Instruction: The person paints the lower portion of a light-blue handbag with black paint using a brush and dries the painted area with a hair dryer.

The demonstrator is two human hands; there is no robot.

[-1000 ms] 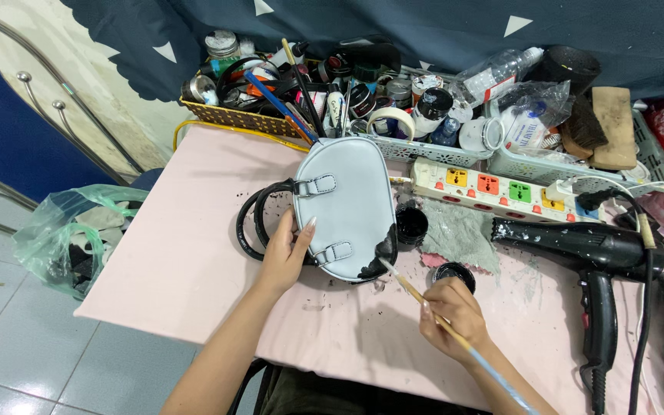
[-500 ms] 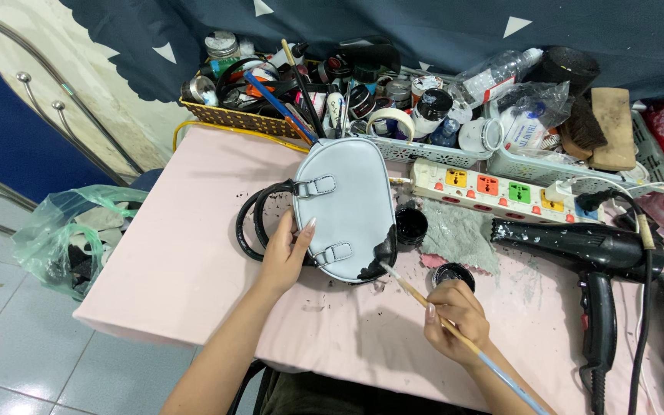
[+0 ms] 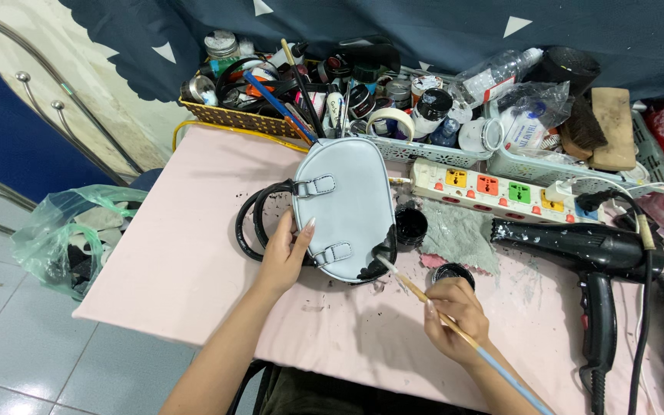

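While left hand (image 3: 282,257) steadies handbag (image 3: 345,206) (pale blue), right hand (image 3: 457,317) holds paintbrush (image 3: 424,298).

My left hand (image 3: 284,253) lies flat against the near edge of the pale blue handbag (image 3: 345,206), which rests on the pink tabletop (image 3: 186,253) with its black handles (image 3: 253,223) looped to the left. My right hand (image 3: 455,315) pinches a paintbrush (image 3: 432,303), bristles touching the bag's black-smeared lower corner (the paint looks wet). A small black paint pot (image 3: 410,224) sits just beside the bag, a black hairdryer (image 3: 578,246) farther right.
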